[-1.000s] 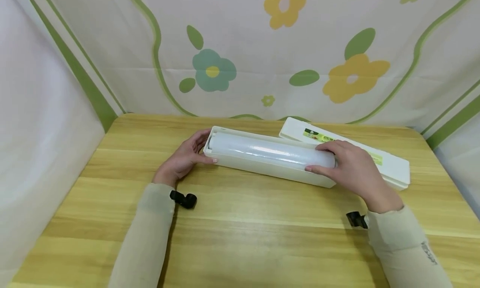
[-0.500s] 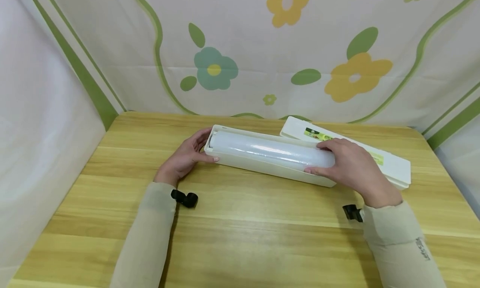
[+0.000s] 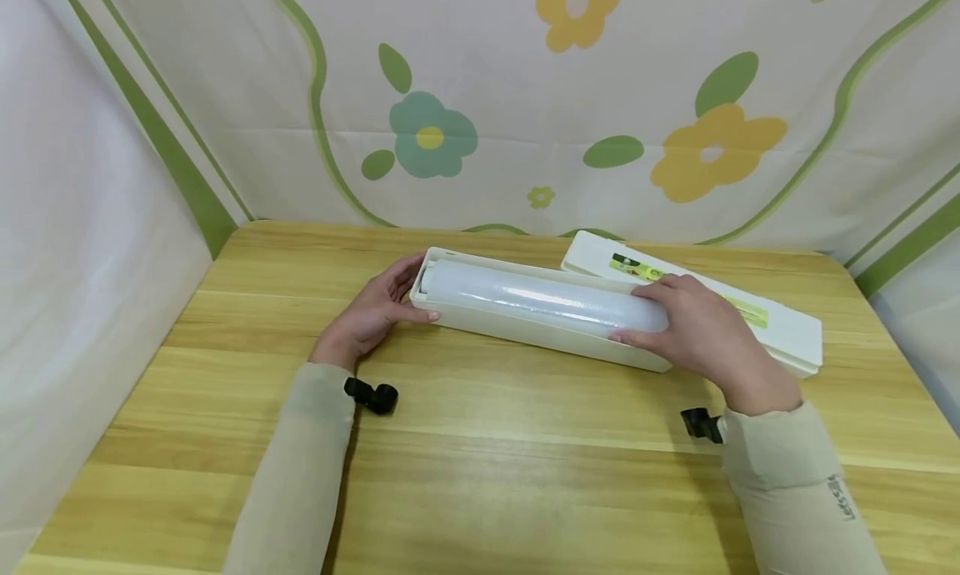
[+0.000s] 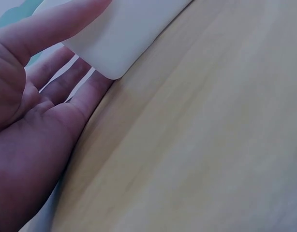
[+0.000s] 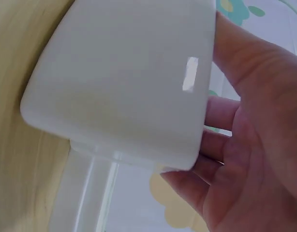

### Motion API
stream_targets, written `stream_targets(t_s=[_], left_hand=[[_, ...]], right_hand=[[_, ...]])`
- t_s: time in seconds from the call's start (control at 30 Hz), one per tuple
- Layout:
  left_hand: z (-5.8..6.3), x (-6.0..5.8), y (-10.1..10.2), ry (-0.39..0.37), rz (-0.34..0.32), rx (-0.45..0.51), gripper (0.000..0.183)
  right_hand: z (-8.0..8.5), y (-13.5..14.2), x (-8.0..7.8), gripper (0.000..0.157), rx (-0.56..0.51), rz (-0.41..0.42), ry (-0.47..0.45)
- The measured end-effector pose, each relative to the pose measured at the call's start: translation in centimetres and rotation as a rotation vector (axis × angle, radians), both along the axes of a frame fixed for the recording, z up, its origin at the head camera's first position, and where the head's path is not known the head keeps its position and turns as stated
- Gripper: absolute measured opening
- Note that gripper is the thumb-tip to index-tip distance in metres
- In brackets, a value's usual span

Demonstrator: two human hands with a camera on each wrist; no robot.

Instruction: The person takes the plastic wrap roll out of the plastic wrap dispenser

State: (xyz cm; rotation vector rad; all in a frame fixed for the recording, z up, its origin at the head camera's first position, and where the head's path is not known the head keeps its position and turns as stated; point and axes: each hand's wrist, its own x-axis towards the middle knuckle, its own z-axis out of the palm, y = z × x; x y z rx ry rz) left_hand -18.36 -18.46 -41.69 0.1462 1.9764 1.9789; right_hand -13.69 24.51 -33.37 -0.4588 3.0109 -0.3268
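Note:
A long white box (image 3: 525, 335) stands on the table with its top uncovered, and a shiny translucent roll of cling film (image 3: 536, 296) lies lengthwise inside. My left hand (image 3: 371, 312) holds the box's left end, thumb on the front wall and fingers behind it. At the right end, my right hand (image 3: 708, 329) grips the roll from above between thumb and fingers. Its palm hides the roll's right tip. In the right wrist view, the fingers reach over the rim of the box's end wall (image 5: 119, 82).
Behind and right of the box lies its long white lid (image 3: 791, 333) with a green label, partly hidden by my right hand. The wooden table (image 3: 480, 475) ends at a flower-printed curtain (image 3: 510, 100). A small black device sits at each wrist.
My right wrist and forearm have shifted slightly left, with the fingers staying on the roll. My left hand and the box keep their places; the head view has tilted a little.

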Motion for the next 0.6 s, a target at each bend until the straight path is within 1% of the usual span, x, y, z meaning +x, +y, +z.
stream_targets(t_s=[0.1, 0.17, 0.3, 0.4, 0.5, 0.6], left_hand=[[0.0, 0.1, -0.1, 0.005, -0.004, -0.008, 0.101], [0.0, 0.1, -0.1, 0.007, -0.003, -0.018, 0.101], [0.0, 0.1, -0.2, 0.011, -0.009, -0.035, 0.102], [0.1, 0.0, -0.1, 0.019, -0.010, -0.033, 0.103], [-0.1, 0.0, -0.2, 0.022, -0.006, -0.028, 0.102], [-0.2, 0.0, -0.3, 0.019, -0.003, -0.033, 0.102]], right_hand=[[-0.4, 0.1, 0.1, 0.078, -0.011, 0.020, 0.038], [-0.8, 0.4, 0.1, 0.076, -0.047, 0.036, 0.069], [-1.8, 0.8, 0.1, 0.067, -0.183, 0.058, 0.132], [-2.5, 1.1, 0.0, 0.063, -0.256, 0.074, 0.185], [-2.8, 1.2, 0.0, 0.061, -0.278, 0.082, 0.220], [-2.8, 1.0, -0.2, 0.061, -0.275, 0.088, 0.219]])
